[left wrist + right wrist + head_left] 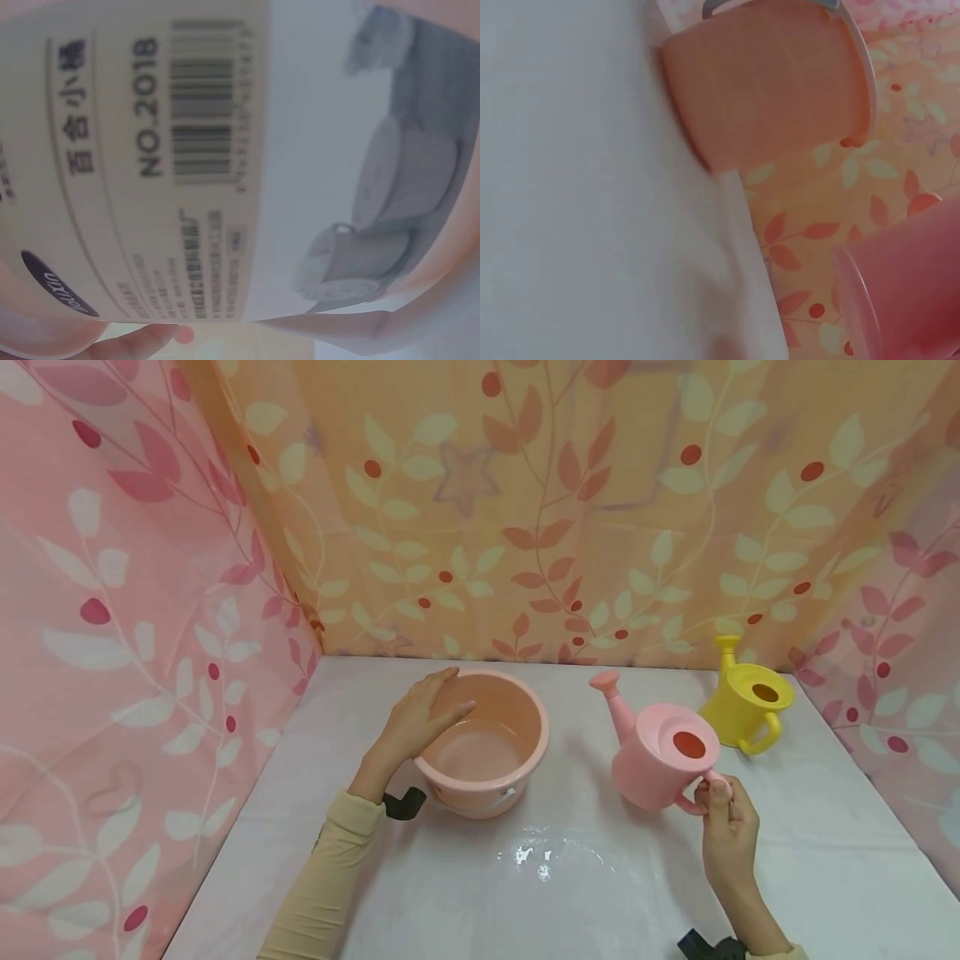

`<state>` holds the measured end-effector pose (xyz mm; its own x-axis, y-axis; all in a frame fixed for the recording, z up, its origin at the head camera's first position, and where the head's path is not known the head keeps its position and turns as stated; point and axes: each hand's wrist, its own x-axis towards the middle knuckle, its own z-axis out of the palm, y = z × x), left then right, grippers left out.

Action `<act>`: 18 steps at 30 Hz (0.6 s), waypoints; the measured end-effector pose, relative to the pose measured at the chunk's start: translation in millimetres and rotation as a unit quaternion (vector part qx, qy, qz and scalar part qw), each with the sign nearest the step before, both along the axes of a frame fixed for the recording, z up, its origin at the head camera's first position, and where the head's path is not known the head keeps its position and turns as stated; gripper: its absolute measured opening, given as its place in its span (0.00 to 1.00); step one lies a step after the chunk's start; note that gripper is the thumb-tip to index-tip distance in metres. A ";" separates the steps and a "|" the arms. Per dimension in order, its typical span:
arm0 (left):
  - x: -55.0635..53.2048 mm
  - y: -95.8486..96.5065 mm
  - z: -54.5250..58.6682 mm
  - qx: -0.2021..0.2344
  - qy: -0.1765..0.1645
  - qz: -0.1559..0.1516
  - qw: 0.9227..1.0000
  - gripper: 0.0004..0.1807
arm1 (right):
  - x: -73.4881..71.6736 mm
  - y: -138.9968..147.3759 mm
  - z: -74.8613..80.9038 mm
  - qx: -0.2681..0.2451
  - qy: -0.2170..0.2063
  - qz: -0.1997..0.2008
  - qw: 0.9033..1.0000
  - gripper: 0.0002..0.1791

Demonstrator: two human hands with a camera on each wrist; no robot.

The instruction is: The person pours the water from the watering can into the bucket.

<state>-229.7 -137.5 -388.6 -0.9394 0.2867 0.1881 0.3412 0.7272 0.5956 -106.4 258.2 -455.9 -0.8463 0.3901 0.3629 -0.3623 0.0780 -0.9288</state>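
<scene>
A peach-coloured plastic bucket point(480, 793) stands on the white table, left of centre. My left hand point(420, 714) holds its left rim, with the thumb over the inside and the fingers along the outer wall. Filling the left wrist view is the bucket's printed label point(202, 112) with a barcode. My right hand point(731, 831) grips the handle of a pink watering can point(652, 768), thumb on top. The can is raised above the table, its spout pointing left toward the bucket. In the right wrist view, the can's lower edge point(862, 300) shows apart from the tabletop.
A yellow watering can point(742, 702) stands at the back right, close behind the pink one. Bright glints point(543, 860) shine on the white table point(600, 910) in front of the bucket. Patterned cloth point(540, 510) hangs along the back and both sides.
</scene>
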 end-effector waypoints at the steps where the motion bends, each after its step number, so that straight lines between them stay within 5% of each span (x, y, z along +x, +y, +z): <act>1: 0.0 0.0 0.0 0.000 0.000 -0.001 1.000 0.42 | -0.4 -0.8 1.1 -0.004 0.003 0.004 1.000 0.10; 18: 0.4 -0.4 0.4 0.008 0.001 -0.003 1.000 0.42 | -4.2 -10.5 18.7 -0.035 0.040 0.045 0.998 0.10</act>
